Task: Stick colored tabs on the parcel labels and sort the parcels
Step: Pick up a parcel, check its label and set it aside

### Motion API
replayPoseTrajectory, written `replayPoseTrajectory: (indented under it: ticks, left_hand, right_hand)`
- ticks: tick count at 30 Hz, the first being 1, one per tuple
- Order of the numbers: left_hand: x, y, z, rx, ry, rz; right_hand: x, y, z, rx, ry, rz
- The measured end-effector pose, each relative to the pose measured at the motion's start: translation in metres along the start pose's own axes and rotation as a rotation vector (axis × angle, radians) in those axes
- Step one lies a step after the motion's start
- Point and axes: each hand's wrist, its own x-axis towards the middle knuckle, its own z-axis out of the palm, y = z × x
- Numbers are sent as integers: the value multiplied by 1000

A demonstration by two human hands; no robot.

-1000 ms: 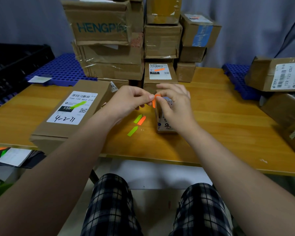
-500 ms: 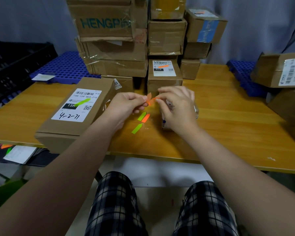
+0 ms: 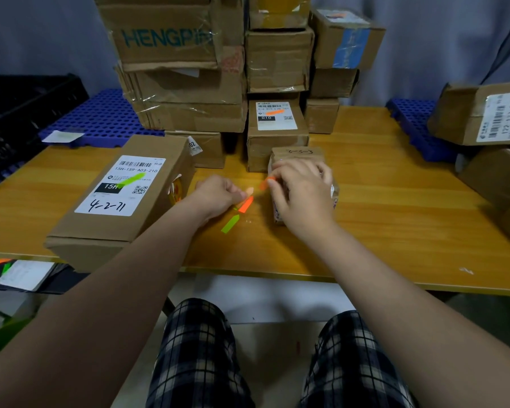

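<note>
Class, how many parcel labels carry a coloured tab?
2 clearly: green tab on the large left parcel's label, orange tab on the 010 parcel's label. A blurred orange mark high in the stack may be another.

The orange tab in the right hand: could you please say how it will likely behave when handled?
The orange tab pinched by the right hand looks thin as film, so probably floppy and nearly weightless. Being a sticker, it may cling to skin or curl onto itself.

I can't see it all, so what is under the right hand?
A small brown parcel sits under the right hand, which pinches an orange tab. Handwriting shows on the parcel's far end. The hand covers most of its label, so that cannot be read.
</note>
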Motion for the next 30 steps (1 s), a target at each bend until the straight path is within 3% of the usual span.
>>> replayPoseTrajectory:
  ticks: [7,13,30]
  left_hand:
    - [7,-2,13,-176,52,-93]
    - [20,-14,23,-164,109,-123]
    - [18,-27,25,-160,163,-31]
  right_hand:
    - [0,-1,2,-16,-17,24]
    - [-2,-1,2,-7,1,24]
    - [-3,-1,3,-4,6,9]
